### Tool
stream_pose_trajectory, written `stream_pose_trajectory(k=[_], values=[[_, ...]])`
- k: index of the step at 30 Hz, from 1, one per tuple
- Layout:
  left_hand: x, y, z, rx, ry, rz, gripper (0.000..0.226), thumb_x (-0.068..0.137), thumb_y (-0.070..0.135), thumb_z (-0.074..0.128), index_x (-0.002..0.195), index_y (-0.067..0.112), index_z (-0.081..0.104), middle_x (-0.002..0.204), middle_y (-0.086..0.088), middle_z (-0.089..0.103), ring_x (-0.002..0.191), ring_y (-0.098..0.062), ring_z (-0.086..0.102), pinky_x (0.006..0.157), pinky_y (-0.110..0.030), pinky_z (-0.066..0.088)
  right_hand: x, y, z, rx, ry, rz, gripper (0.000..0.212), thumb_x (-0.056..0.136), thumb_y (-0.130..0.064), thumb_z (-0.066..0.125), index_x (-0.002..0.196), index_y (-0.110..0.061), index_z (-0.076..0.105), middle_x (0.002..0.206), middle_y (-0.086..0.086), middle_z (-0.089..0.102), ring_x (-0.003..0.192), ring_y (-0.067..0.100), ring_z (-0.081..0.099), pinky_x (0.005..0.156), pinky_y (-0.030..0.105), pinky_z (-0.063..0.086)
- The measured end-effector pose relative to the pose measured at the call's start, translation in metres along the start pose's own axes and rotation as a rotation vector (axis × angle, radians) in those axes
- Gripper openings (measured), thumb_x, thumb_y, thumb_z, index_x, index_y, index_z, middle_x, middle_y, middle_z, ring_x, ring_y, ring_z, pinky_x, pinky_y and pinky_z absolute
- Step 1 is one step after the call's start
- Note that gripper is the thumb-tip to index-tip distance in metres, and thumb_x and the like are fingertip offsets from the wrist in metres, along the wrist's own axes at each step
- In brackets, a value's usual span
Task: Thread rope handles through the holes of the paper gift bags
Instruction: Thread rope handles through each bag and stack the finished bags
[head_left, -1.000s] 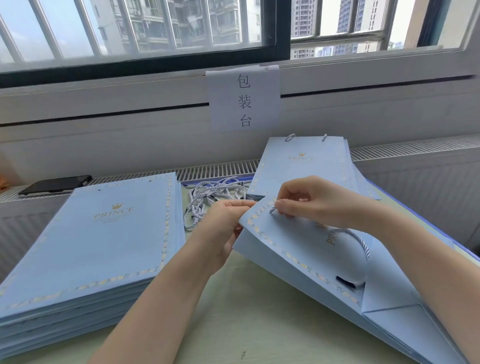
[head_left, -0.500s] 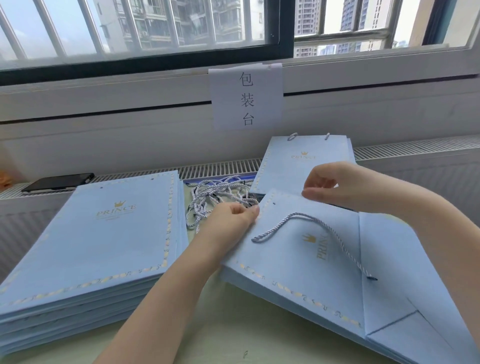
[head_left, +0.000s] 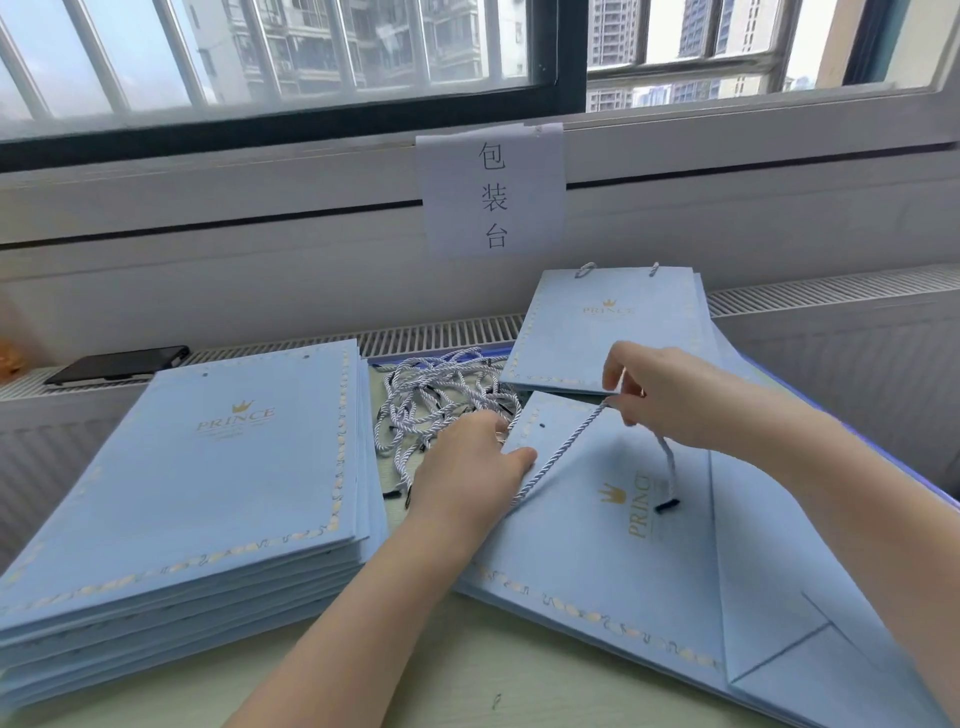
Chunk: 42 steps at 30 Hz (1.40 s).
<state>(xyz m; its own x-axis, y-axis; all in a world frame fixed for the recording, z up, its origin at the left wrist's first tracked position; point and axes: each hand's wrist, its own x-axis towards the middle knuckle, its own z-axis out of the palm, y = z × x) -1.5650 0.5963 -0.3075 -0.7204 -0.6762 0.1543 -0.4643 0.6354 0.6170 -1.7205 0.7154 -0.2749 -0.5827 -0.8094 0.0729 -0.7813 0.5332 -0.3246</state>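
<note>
A flat, pale-blue paper gift bag (head_left: 623, 525) with a gold crown, gold lettering and a gold border lies on the pale wooden worktop (head_left: 467, 675), toward its right side, its top end pointing to the far edge. A small punched hole (head_left: 542, 425) shows near the bag's far left corner. The left hand (head_left: 467, 467) rests on that corner, thumb pressed flat on the paper, the other fingers curled under the bag's edge so that it grips the bag. The right hand (head_left: 670, 400) hovers above the bag's top end, fingers bent, pinching a white-and-blue twisted rope handle (head_left: 566, 452). From the pinch one run of rope slants down to the bag's left edge beside the left thumb; the other hangs down, ending in a black tip (head_left: 666, 505) that lies on the bag's face.

Just beyond the left hand, a loose heap of similar twisted ropes (head_left: 441, 395) lies at the middle of the far edge. A tall stack of identical flat blue bags (head_left: 208, 493) fills the worktop's left side. A smaller stack of blue bags (head_left: 613, 327), with rope loops at its top, sits at the far right. A black phone (head_left: 117, 364) lies on the grille at far left, and a white paper sign (head_left: 493, 192) with black characters hangs below the window.
</note>
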Motion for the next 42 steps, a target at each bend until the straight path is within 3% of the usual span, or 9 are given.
stream_pose_trajectory(k=[6, 9, 14, 18, 21, 25, 30, 37, 42], values=[[0.001, 0.004, -0.006, -0.180, -0.070, -0.020, 0.022, 0.089, 0.020, 0.057, 0.111, 0.018, 0.057, 0.073, 0.013, 0.047, 0.071, -0.008, 0.049, 0.055, -0.019, 0.033, 0.009, 0.011, -0.009, 0.048, 0.773, -0.317, 0.020, 0.092, 0.000, 0.048, 0.096, -0.004, 0.066, 0.095, 0.008, 0.057, 0.074, 0.027, 0.056, 0.069, 0.035, 0.047], [0.002, 0.005, -0.007, -0.200, -0.076, -0.062, 0.004, 0.088, 0.019, 0.052, 0.091, 0.016, 0.051, 0.075, 0.009, 0.048, 0.073, -0.011, 0.047, 0.053, -0.017, 0.032, 0.007, 0.012, -0.016, 0.192, 0.902, -0.320, 0.025, 0.095, -0.009, 0.045, 0.101, -0.001, 0.068, 0.097, 0.005, 0.049, 0.077, 0.022, 0.053, 0.070, 0.032, 0.047], [0.001, 0.008, -0.009, -0.256, -0.100, -0.069, 0.008, 0.086, 0.010, 0.048, 0.078, 0.012, 0.049, 0.070, -0.003, 0.046, 0.057, -0.014, 0.036, 0.039, -0.015, 0.026, 0.001, 0.000, -0.010, 0.386, 0.609, -0.285, 0.039, 0.101, -0.028, 0.035, 0.079, -0.019, 0.065, 0.062, 0.000, 0.057, 0.053, 0.011, 0.053, 0.065, 0.031, 0.045], [0.003, 0.004, -0.007, -0.342, -0.111, -0.107, 0.013, 0.090, 0.025, 0.055, 0.090, 0.012, 0.056, 0.076, 0.002, 0.054, 0.067, -0.013, 0.049, 0.059, -0.024, 0.037, 0.001, -0.013, 0.003, 0.512, 0.346, -0.289, 0.018, 0.093, -0.010, 0.054, 0.076, -0.010, 0.062, 0.060, 0.008, 0.064, 0.051, 0.014, 0.056, 0.055, 0.022, 0.046], [0.002, 0.002, -0.006, -0.344, -0.110, -0.082, 0.021, 0.091, 0.033, 0.057, 0.086, 0.012, 0.054, 0.073, 0.003, 0.053, 0.065, -0.012, 0.048, 0.059, -0.026, 0.036, 0.003, -0.017, 0.013, 0.471, 0.280, -0.277, 0.025, 0.091, -0.027, 0.059, 0.071, -0.014, 0.066, 0.069, 0.012, 0.065, 0.059, 0.023, 0.055, 0.060, 0.032, 0.046], [0.004, 0.001, -0.007, -0.354, -0.121, -0.061, 0.025, 0.092, 0.026, 0.054, 0.073, 0.014, 0.044, 0.067, -0.003, 0.040, 0.056, -0.015, 0.034, 0.053, -0.028, 0.025, -0.002, -0.023, 0.017, 0.516, 0.319, -0.256, 0.048, 0.090, -0.051, 0.038, 0.069, -0.016, 0.064, 0.057, -0.001, 0.049, 0.049, 0.006, 0.041, 0.051, 0.017, 0.033], [0.006, 0.003, -0.013, -0.488, -0.152, -0.098, 0.018, 0.069, 0.031, 0.055, 0.065, 0.016, 0.046, 0.059, -0.002, 0.038, 0.050, -0.017, 0.030, 0.055, -0.028, 0.024, 0.003, -0.024, 0.021, 0.637, 0.336, -0.227, 0.023, 0.094, -0.016, 0.055, 0.072, -0.012, 0.059, 0.057, 0.004, 0.058, 0.046, 0.007, 0.049, 0.050, 0.017, 0.042], [0.007, 0.001, -0.010, -0.506, -0.154, -0.037, 0.017, 0.074, 0.024, 0.051, 0.065, 0.009, 0.049, 0.068, -0.009, 0.042, 0.055, -0.017, 0.032, 0.054, -0.028, 0.024, 0.004, -0.028, 0.025, 0.777, 0.285, -0.199, 0.011, 0.097, -0.010, 0.049, 0.088, -0.016, 0.046, 0.060, 0.006, 0.064, 0.049, 0.015, 0.055, 0.050, 0.021, 0.045], [0.008, 0.000, -0.009, -0.603, -0.156, -0.014, 0.024, 0.087, 0.004, 0.047, 0.078, 0.014, 0.067, 0.067, 0.003, 0.064, 0.053, -0.008, 0.055, 0.059, -0.022, 0.044, 0.007, -0.023, 0.032, 0.611, 0.222, -0.264, 0.038, 0.094, 0.008, 0.038, 0.093, -0.019, 0.064, 0.077, 0.005, 0.063, 0.059, 0.001, 0.054, 0.063, 0.015, 0.047]])
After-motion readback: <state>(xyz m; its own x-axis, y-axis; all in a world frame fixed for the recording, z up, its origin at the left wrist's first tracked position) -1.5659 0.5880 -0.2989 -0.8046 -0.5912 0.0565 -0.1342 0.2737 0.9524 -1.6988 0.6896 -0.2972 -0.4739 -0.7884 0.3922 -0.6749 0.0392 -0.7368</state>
